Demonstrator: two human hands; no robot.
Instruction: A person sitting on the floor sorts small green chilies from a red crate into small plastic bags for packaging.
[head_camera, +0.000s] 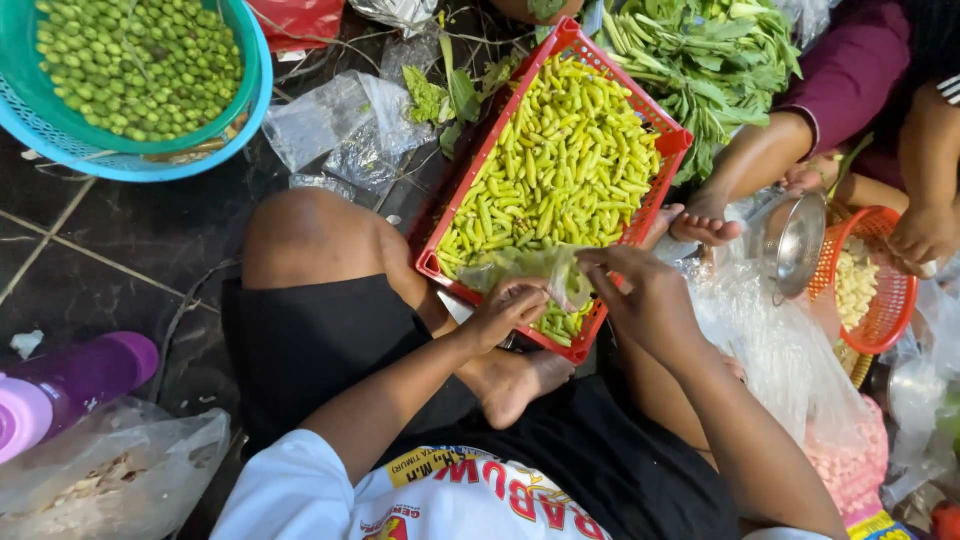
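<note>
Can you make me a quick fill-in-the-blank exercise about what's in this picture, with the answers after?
1. Both hands, left hand and right hand, hold a clear plastic ____ over the tray.
2. The red tray is full of yellow-green ____.
3. The small green fruits sit in a round ____ basket.
4. The orange basket stands on the person's ____ side.

Answers: bag; chillies; teal; right
</note>
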